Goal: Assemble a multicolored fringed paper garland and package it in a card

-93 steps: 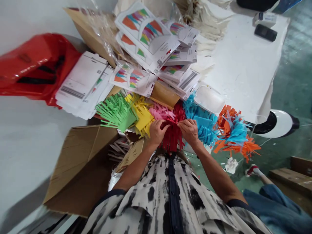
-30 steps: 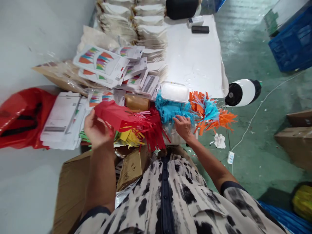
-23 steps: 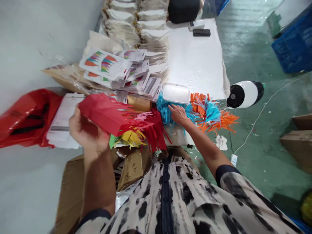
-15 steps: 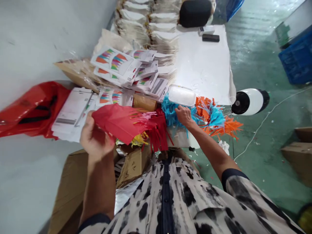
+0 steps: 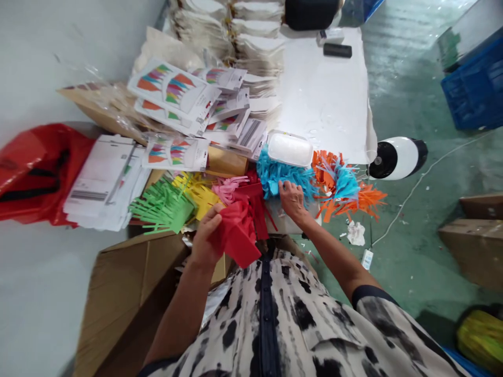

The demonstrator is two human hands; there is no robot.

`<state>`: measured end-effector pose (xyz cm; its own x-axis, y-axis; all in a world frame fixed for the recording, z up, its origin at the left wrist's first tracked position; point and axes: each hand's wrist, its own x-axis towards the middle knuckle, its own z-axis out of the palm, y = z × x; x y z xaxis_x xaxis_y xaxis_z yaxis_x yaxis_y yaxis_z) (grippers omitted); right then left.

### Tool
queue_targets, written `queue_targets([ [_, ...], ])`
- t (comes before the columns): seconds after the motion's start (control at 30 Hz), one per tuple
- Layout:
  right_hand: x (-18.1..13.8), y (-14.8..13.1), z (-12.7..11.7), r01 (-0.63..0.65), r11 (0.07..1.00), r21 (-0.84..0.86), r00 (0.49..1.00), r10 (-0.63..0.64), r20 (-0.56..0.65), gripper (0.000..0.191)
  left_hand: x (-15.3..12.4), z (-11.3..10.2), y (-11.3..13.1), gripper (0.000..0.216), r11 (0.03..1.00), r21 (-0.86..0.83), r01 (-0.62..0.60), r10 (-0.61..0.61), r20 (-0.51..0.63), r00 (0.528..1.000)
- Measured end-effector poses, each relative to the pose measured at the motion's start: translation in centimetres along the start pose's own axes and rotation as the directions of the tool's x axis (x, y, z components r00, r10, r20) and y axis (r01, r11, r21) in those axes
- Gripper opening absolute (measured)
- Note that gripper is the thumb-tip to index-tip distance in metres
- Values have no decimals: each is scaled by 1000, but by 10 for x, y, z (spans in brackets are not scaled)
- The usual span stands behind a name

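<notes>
My left hand (image 5: pixel 208 235) is closed on red tissue paper (image 5: pixel 240 238), which hangs folded in front of my shirt. My right hand (image 5: pixel 293 200) has its fingers bent down onto blue fringed tissue paper (image 5: pixel 271 175), pinching at its near edge. Dark red fringed paper (image 5: pixel 257 204) and a pink fringed piece (image 5: pixel 227 188) lie between the hands. Left of these are yellow fringed paper (image 5: pixel 202 196) and green fringed paper (image 5: pixel 165 204). Orange fringed paper (image 5: pixel 371 199) lies at the right end of the row. A white plastic tray (image 5: pixel 290 148) rests against the blue paper.
Printed garland packages (image 5: pixel 178 94) are piled at the back left, near stacked white sheets (image 5: pixel 257 44). A red plastic bag (image 5: pixel 43 173) lies far left. An open cardboard box (image 5: pixel 121 283) stands below the table. On the floor are a black-and-white cylinder (image 5: pixel 398 158) and a blue crate (image 5: pixel 475 86).
My left hand has moved right and toward my body with the red paper, which is now bunched and folded. The green paper is uncovered. My right hand remains at the blue paper.
</notes>
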<state>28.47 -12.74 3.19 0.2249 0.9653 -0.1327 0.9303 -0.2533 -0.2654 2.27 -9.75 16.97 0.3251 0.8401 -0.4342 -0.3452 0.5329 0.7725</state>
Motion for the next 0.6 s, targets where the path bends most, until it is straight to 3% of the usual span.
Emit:
queue_targets([
  [0.1,-4,3,-10,-18,994,106,1000,17,11,51,3,9,-20,36,979,71,190,-198,130,971],
  [0.23,-38,13,-45,-11,949,314,1000,8,11,43,14,24,-35,37,936,271,227,-303,286,909],
  [0.27,-48,15,-56,24,902,430,999,-35,18,43,17,28,-36,38,924,315,215,-317,320,893],
  [0.33,-66,17,-78,86,633,769,985,-168,29,44,23,39,-36,40,897,399,193,-355,387,851],
  [0.4,-80,17,-92,53,390,920,956,-285,66,45,26,50,-36,42,859,485,166,-409,455,791],
  [0.47,-93,18,-97,-35,329,944,928,-339,152,41,28,59,-36,43,819,556,139,-467,505,726],
  [0.6,-123,27,-97,-159,324,932,907,-325,268,39,33,66,-46,42,722,682,117,-604,539,587],
])
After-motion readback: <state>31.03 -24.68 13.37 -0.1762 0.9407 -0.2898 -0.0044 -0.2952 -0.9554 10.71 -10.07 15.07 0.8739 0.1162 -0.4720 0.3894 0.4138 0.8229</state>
